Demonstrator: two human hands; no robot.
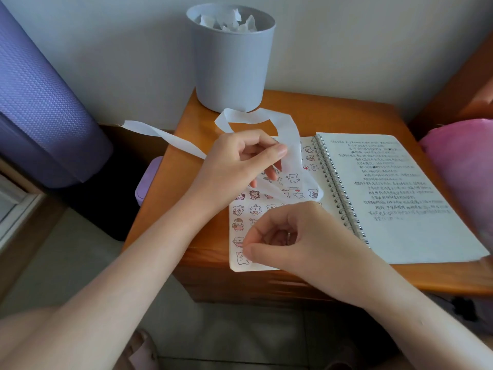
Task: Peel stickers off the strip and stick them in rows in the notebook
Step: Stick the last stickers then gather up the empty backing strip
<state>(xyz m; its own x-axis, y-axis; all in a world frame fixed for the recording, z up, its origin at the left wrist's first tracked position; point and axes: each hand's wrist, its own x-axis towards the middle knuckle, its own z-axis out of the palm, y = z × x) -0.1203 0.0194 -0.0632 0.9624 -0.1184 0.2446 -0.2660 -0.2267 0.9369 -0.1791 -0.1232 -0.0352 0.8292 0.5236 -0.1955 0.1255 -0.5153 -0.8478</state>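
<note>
Left hand (240,161): thumb and fingers pinch the white backing strip (292,140), which loops above the wooden table (346,116) and drapes onto the spiral notebook (400,182). Right hand (298,236): fingers curled, thumb tip at the left page's lower edge; any sticker in its grasp is hidden. Both hands partly cover the sticker rows (253,209).

White strip (290,134), grey bin (230,62), orange-brown table (333,113), purple dotted roll (40,97).

Stickers (238,224) partly under right hand (293,236)
</note>
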